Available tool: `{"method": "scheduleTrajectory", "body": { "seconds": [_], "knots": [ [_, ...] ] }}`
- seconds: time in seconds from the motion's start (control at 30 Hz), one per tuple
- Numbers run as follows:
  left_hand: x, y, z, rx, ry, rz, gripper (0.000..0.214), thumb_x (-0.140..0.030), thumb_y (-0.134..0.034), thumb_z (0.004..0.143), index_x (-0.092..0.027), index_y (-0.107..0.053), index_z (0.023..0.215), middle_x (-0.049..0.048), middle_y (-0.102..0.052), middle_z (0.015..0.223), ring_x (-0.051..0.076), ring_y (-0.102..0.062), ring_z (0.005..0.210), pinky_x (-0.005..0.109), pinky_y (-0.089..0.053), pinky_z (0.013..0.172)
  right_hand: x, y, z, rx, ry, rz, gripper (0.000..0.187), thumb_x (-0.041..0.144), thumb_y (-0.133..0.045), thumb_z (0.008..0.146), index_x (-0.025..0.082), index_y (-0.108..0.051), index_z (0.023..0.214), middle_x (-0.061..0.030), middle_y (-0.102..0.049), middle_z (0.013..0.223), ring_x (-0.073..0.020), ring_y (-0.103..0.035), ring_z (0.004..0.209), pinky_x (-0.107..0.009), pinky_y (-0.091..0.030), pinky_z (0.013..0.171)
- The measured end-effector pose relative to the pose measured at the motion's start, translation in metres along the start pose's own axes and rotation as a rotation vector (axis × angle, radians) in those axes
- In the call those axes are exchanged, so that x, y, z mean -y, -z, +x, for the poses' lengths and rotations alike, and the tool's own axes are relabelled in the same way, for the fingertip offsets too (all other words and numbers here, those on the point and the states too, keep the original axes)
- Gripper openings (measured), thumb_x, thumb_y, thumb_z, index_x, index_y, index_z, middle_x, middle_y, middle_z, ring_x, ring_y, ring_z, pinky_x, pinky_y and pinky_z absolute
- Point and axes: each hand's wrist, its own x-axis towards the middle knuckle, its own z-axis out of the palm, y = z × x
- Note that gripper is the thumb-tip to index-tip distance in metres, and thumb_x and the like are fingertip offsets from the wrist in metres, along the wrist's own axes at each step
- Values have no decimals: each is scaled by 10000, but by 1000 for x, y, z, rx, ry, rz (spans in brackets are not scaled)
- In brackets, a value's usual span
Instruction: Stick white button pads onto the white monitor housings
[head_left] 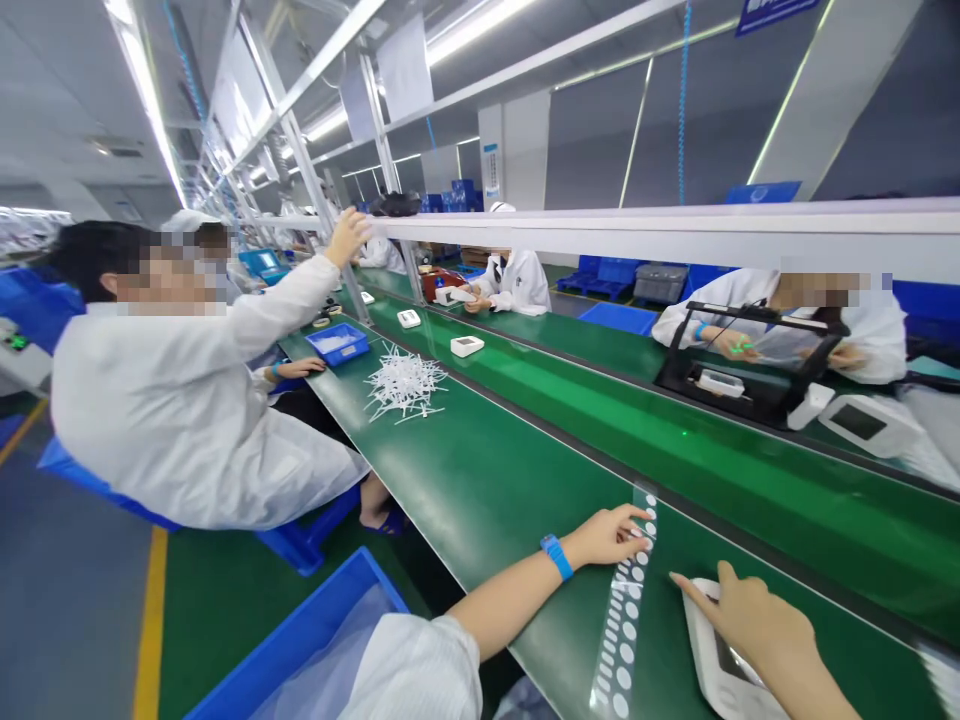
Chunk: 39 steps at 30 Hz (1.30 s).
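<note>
My left hand (611,537), with a blue band at the wrist, has its thumb and fingers pinched on the upper end of a clear strip of round white stickers (628,630). The strip lies flat on the green bench, a row of larger dots beside a row of smaller ones. Over a white device with a dark screen (712,655), my right hand (765,615) holds its thumb and forefinger spread apart. Its other fingers are partly hidden. The device lies on the bench to the right of the strip, partly covered by that hand and forearm.
Farther left on the bench are a heap of white strips (405,383) and a blue tray (339,343). White devices (466,346) lie along the green conveyor (555,400). A co-worker (165,400) sits at left, and another works opposite behind a black frame (679,345). A blue bin (300,640) stands below.
</note>
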Motion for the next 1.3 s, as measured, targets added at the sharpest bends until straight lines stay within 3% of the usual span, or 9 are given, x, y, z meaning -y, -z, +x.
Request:
{"method": "scheduleTrajectory", "body": {
  "seconds": [0.2, 0.37, 0.5, 0.6, 0.67, 0.73, 0.9, 1.13, 1.3],
  "knots": [
    [4, -5, -10, -19, 40, -226, 585, -388, -667, 831, -138, -473, 1323, 170, -718, 1048, 195, -716, 795, 340, -536, 758, -17, -7, -5, -125, 214, -41, 544, 669, -480, 693, 254, -684, 978, -122, -552, 605, -336, -597, 482, -449, -419, 434],
    [-9, -10, -13, 37, 48, -297, 600, -491, -642, 823, -123, -520, 1281, 180, -727, 1033, 227, -713, 883, 394, -527, 823, -36, -14, -25, -105, 185, -68, 509, 627, -469, 720, 236, -705, 944, -95, -500, 536, -309, -555, 434, -447, -409, 438],
    [-20, -20, -18, 39, 48, -278, 570, -526, -621, 823, -93, -599, 1193, 153, -754, 885, 251, -713, 910, 397, -531, 835, -40, -12, -45, -189, 221, -9, 479, 582, -464, 759, 225, -694, 982, -145, -568, 647, -302, -569, 509, -440, -423, 472],
    [-28, -29, -22, 26, 16, -297, 564, -536, -621, 817, -79, -627, 1148, 159, -756, 864, 253, -724, 878, 380, -547, 814, -29, -2, -64, -313, 175, 78, 446, 537, -414, 849, 197, -664, 995, -192, -633, 856, -332, -604, 685, -467, -465, 567],
    [-34, -36, -26, 5, 19, -296, 521, -516, -642, 809, -90, -646, 1109, 165, -754, 933, 250, -724, 894, 365, -553, 815, -14, 7, -75, -401, 142, 212, 384, 494, -425, 896, 179, -630, 979, -178, -645, 979, -320, -613, 834, -458, -497, 700],
    [-37, -41, -29, 3, 28, -287, 475, -486, -643, 821, -106, -646, 1105, 150, -755, 957, 238, -727, 888, 355, -555, 818, 3, 13, -82, -483, 129, 392, 279, 419, -447, 928, 196, -609, 972, -133, -648, 980, -276, -610, 918, -423, -498, 821],
    [-36, -42, -28, 7, -8, -151, 303, -392, -609, 870, -135, -677, 1016, 118, -761, 948, 226, -732, 867, 329, -555, 821, 33, 13, -81, -584, 135, 658, 124, 255, -494, 944, 222, -613, 953, -89, -635, 978, -228, -606, 950, -395, -505, 845],
    [-33, -41, -28, 44, -66, -22, 224, -314, -565, 894, -149, -690, 980, 64, -774, 845, 186, -734, 760, 262, -559, 706, 45, 9, -74, -535, 226, 724, 150, 204, -517, 941, 235, -663, 932, -61, -645, 956, -207, -598, 904, -381, -509, 804],
    [-27, -37, -27, 51, -68, 20, 202, -302, -563, 890, -161, -704, 855, 25, -757, 721, 148, -699, 610, 210, -517, 568, 48, 9, -73, -508, 204, 830, 139, 204, -535, 936, 230, -671, 938, -56, -652, 944, -201, -595, 898, -373, -500, 814]
  ]
}}
